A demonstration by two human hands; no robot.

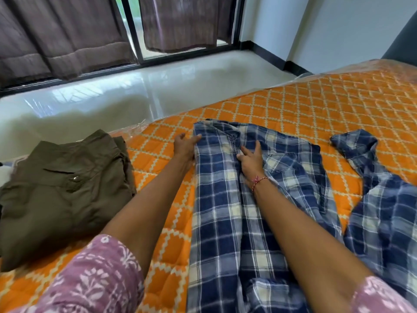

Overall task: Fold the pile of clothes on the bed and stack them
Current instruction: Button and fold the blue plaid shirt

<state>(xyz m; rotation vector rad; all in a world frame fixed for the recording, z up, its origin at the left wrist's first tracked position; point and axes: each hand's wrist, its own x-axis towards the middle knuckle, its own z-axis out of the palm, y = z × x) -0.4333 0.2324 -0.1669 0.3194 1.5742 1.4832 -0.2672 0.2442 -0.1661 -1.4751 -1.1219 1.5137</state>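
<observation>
A blue and white plaid shirt (pixel 225 211) lies spread out on the orange patterned bed (pixel 304 102), one sleeve trailing off to the right. My left hand (pixel 184 146) rests at the shirt's upper left edge, near the collar, with its thumb on the fabric. My right hand (pixel 251 160) lies flat on the middle of the shirt with fingers spread, a red thread on the wrist. A folded olive green shirt (pixel 58 193) sits on the bed to the left, apart from both hands.
The bed's far edge runs diagonally, with a glossy pale floor (pixel 112 98) beyond it. Brown curtains (pixel 63 35) hang over a dark-framed glass door at the back. A white wall stands at the right.
</observation>
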